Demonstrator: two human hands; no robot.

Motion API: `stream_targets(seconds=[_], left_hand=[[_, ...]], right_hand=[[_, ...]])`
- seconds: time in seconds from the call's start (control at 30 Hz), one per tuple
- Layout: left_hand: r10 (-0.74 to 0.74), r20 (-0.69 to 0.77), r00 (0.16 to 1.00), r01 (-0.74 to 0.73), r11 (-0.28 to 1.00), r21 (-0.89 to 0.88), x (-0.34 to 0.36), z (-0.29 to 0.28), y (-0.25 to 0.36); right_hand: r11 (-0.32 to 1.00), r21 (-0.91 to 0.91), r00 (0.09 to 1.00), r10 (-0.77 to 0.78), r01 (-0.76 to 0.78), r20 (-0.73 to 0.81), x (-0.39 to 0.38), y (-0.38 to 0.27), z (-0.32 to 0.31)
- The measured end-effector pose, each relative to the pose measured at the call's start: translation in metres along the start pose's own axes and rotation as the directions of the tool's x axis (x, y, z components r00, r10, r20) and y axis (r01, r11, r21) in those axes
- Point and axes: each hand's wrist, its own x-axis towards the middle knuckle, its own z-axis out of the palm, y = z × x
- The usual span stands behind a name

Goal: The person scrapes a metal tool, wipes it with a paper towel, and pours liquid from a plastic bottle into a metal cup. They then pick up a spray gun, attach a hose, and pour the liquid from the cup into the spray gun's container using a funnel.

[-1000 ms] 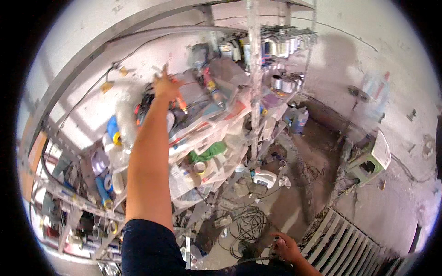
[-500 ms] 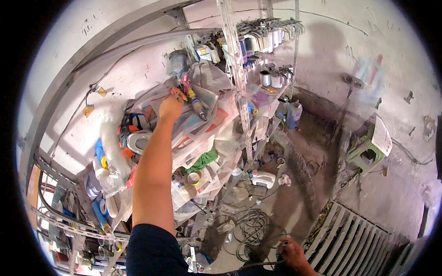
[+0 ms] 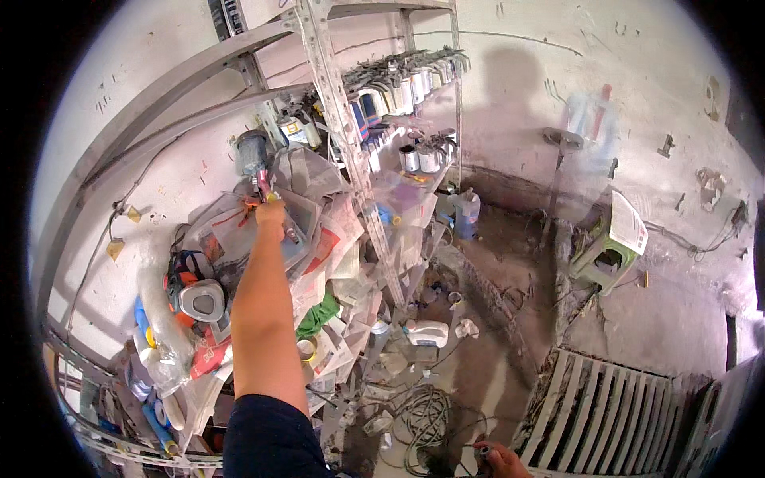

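Note:
My left arm stretches up to the cluttered shelf. There my left hand (image 3: 272, 219) is closed round what looks like a spray gun (image 3: 264, 182), with red and yellow parts, a grey cup (image 3: 253, 151) at its upper end and a metal end poking out below my fingers. An orange-handled tool (image 3: 250, 210) lies just left of that hand; its kind is hard to make out. Low at the bottom edge, my right hand (image 3: 502, 462) is closed on a hose end with a round fitting (image 3: 484, 451). Part of that hand is cut off by the frame.
A metal shelf post (image 3: 343, 119) rises right of the spray gun. A respirator mask (image 3: 199, 303), green cloth (image 3: 317, 315) and tape roll (image 3: 306, 349) lie on papers. Coiled hose (image 3: 425, 418), a white jug (image 3: 426, 333) and a slatted pallet (image 3: 598, 414) are on the floor.
My left hand has moved from the orange-handled tool onto the spray gun and closed round it. The view has turned, shifting the scene leftward. My right hand still holds the hose end.

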Motion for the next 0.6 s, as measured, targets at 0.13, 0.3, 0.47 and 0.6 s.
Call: stream_targets(seconds=[0.13,0.3,0.47,0.6], left_hand=[[0.071,0.068,0.995,-0.053,0.968,-0.247,-0.002,-0.020,0.010],[0.233,0.196,0.952,-0.160,0.931,-0.328,-0.043,-0.048,0.037],[0.228,0.139,0.964,-0.161,0.912,-0.377,-0.142,-0.051,0.051],[0.261,0.117,0.958,-0.218,0.932,-0.289,-0.177,-0.068,0.020]], right_hand=[[0.946,-0.181,0.963,-0.259,0.267,0.070,0.009,0.013,-0.007],[0.960,-0.105,0.963,-0.249,0.259,0.098,0.022,0.017,-0.004],[0.945,-0.142,0.951,-0.275,0.295,0.142,0.026,0.014,-0.005],[0.907,-0.161,0.907,-0.346,0.389,0.241,0.036,0.019,-0.016]])
